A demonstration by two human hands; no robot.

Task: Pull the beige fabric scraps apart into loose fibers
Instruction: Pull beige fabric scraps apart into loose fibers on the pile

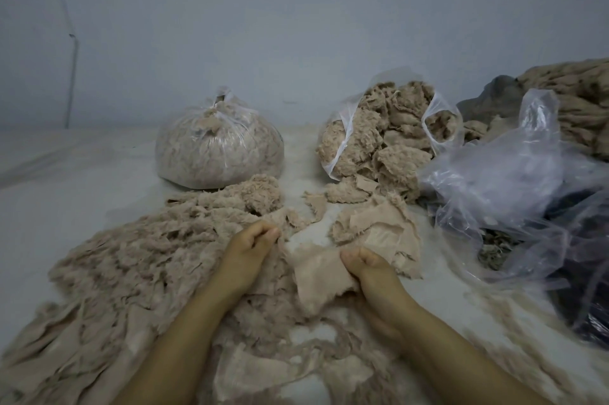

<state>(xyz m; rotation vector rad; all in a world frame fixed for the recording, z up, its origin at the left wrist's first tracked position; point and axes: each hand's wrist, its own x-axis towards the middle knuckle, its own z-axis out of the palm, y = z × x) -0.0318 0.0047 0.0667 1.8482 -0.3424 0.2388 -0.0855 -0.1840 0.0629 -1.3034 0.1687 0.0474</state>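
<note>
A beige fabric scrap (313,276) with a smooth backing is stretched between my two hands in the middle of the view. My left hand (245,253) pinches its upper left edge with closed fingers. My right hand (369,276) grips its right side, thumb on top. A broad heap of pulled beige fibers and strips (131,266) spreads to the left and under my forearms. More beige scraps (379,230) lie just beyond my right hand.
A tied clear bag of fibers (219,144) stands behind the heap. An open clear bag of scraps (385,134) sits to its right. Crumpled clear plastic over dark material (527,193) fills the right side, with a further beige pile (576,98) behind. A pale wall rises at the back.
</note>
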